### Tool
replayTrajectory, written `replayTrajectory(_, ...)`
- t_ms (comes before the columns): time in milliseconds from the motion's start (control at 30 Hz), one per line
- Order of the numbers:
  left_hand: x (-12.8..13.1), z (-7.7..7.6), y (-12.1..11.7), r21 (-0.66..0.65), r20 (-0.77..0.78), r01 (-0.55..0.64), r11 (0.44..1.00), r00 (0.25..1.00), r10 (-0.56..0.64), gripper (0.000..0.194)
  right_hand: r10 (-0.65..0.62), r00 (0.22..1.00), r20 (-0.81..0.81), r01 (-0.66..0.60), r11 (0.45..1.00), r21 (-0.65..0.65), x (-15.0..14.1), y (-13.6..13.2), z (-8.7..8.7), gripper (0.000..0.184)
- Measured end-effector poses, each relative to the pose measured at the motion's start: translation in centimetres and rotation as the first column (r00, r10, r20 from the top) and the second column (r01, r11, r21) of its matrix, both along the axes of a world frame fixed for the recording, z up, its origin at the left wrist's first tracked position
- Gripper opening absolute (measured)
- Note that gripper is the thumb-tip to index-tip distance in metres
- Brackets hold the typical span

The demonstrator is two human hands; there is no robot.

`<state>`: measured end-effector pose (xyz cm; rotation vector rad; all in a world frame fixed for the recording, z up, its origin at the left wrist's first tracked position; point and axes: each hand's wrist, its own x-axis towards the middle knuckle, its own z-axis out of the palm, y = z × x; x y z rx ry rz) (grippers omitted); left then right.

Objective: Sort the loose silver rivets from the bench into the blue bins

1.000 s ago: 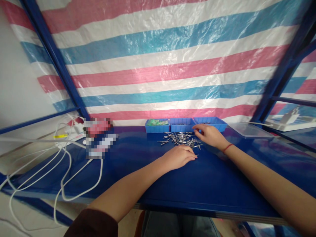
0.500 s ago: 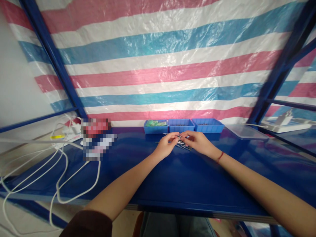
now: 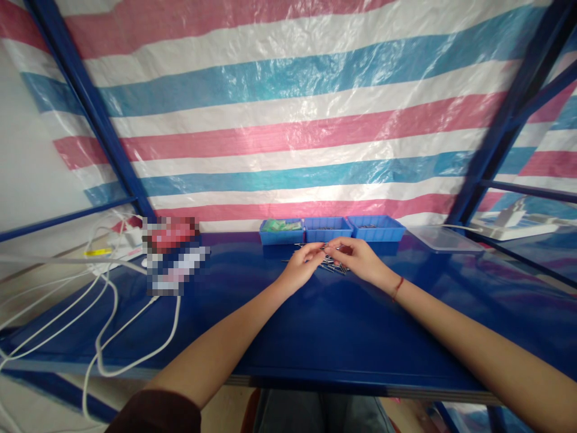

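Both hands have come together over the pile since one second ago, when the left hand [image 3: 303,264] lay at its near edge and the right hand [image 3: 360,258] was beside the bins. Now their fingertips meet, thumbs and fingers drawn into narrow pinches; whether either one grips a piece is too small to tell. Beneath and just beyond them, the slim metal rods [image 3: 333,266] lie in a loose heap on the blue table [image 3: 315,343], partly covered by the hands. Behind the heap, three blue plastic bins stand side by side: the left bin [image 3: 274,239] holds green material, while the middle bin [image 3: 327,236] and the right bin [image 3: 378,233] hold small dark pieces. A clear plastic sheet [image 3: 444,238] lies right of them. White cables [image 3: 100,337] loop across the table's left end, and a red string bracelet [image 3: 397,288] circles the right wrist.
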<state>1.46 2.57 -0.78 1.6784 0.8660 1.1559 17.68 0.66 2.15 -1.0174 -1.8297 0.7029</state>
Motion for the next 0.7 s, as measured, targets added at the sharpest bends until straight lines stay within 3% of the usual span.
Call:
replayTrajectory(133,0.02,0.08,0.0,0.035,-0.042,0.003,0.999,0.999,-0.001,0.021,-0.045,0.997,0.056,0.039,0.994,0.1,0.03,-0.13,-0.07,0.031)
replayTrajectory(333,-0.12,-0.15,0.27,0.125,-0.019,-0.112,0.986,0.993,0.115,0.017,-0.059,0.994,0.095,0.041,0.982,0.182,0.09,-0.19,-0.13,0.026)
replayTrajectory(567,-0.1,0.17,-0.08,0.146,0.014,-0.149,0.978,0.989,0.148,0.016,-0.052,0.988,0.148,0.026,0.984,0.177,0.51,0.26,-0.44,0.027)
replayTrajectory(700,-0.11,0.26,-0.25,0.174,-0.032,-0.135,0.975,0.989,0.142,0.015,0.019,0.988,0.15,-0.033,0.996,0.086,0.31,0.09,-0.54,0.031)
